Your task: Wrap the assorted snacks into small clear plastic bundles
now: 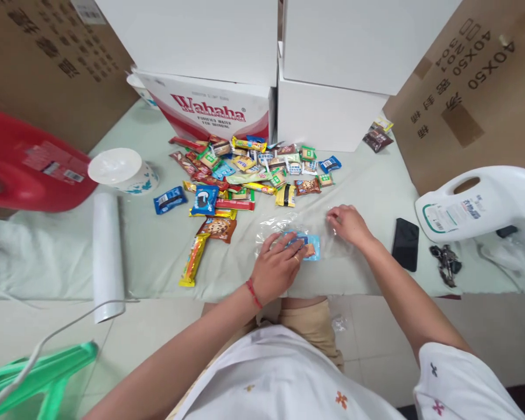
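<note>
My left hand (279, 262), with a red string at the wrist, lies with fingers stretched flat over a light-blue snack packet (313, 247). Part of the packet is hidden under those fingers. Clear plastic film, which looks like a bag (266, 227), spreads around the packet and beneath both hands. To the right, my right hand (348, 224) has thumb and fingertips pinched together on the edge of that plastic. Beyond the hands is a pile of small wrapped snacks (245, 169). A yellow snack bar (194, 260) and a brown cookie packet (219, 228) lie left of my left hand.
White boxes (328, 111) and a Wahaha carton (219, 111) stand behind the pile. On the left are a paper tub (125, 170), a plastic roll (108, 251) and a red jug (30, 163). A phone (405, 244), keys (445, 264) and a white bottle (481, 201) lie right.
</note>
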